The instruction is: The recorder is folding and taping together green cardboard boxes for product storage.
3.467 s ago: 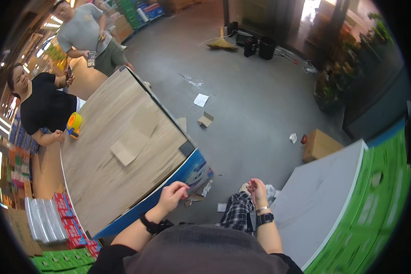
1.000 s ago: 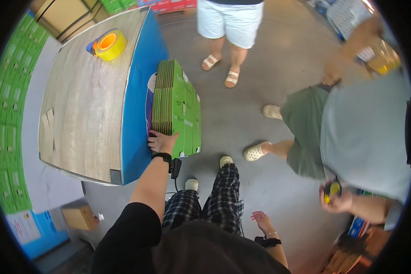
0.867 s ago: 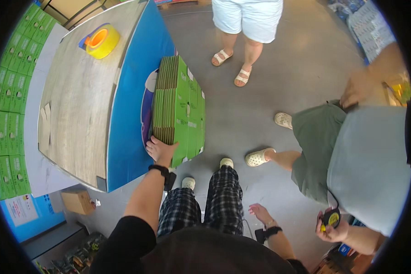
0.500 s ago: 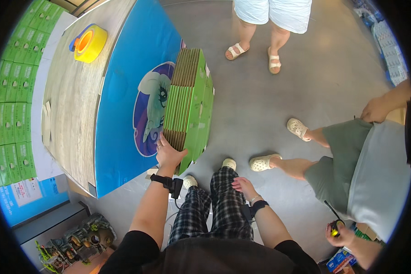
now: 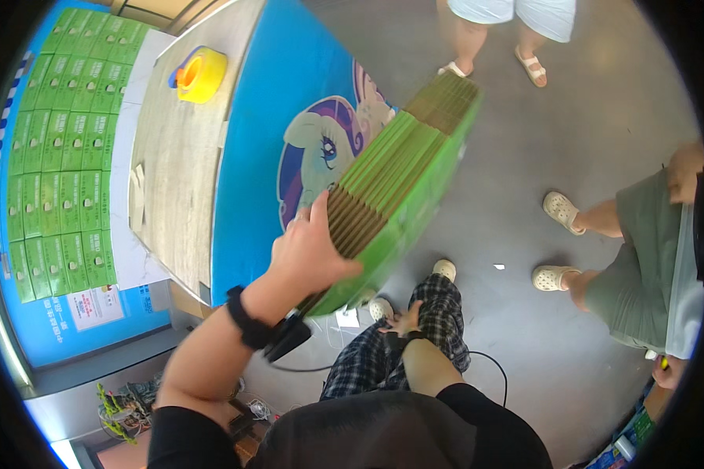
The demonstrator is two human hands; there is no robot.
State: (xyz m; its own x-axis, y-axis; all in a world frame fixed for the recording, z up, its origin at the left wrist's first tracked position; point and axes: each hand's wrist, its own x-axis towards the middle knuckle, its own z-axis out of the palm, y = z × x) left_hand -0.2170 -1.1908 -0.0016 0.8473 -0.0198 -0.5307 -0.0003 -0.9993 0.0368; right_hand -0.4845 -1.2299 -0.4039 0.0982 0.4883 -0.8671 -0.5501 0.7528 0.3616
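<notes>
A stack of flattened green cardboard boxes [image 5: 395, 176] is tilted in front of me, its far end leaning to the right, with brown folded edges facing up. My left hand [image 5: 313, 246] grips the stack's near end, the thumb across the green outer side and the fingers over the folded edges. Whether the stack's underside touches the floor is hidden. Low by my checked trousers, my right hand [image 5: 404, 319] has its fingers apart and holds nothing. Black bands with a cable sit on my wrists.
Left of the stack stands a blue-sided table [image 5: 250, 148] with a pony picture, bearing a yellow tape roll [image 5: 203, 76]. Green boxes [image 5: 62, 144] are piled beyond. One person [image 5: 512, 16] stands ahead; another in grey-green shorts [image 5: 641, 250] stands at right. White scraps lie on the floor.
The stack has come up nearer to me and swung round, its far end now to the right. My left hand moved with it. My right hand has shifted in toward my legs, and the view has turned.
</notes>
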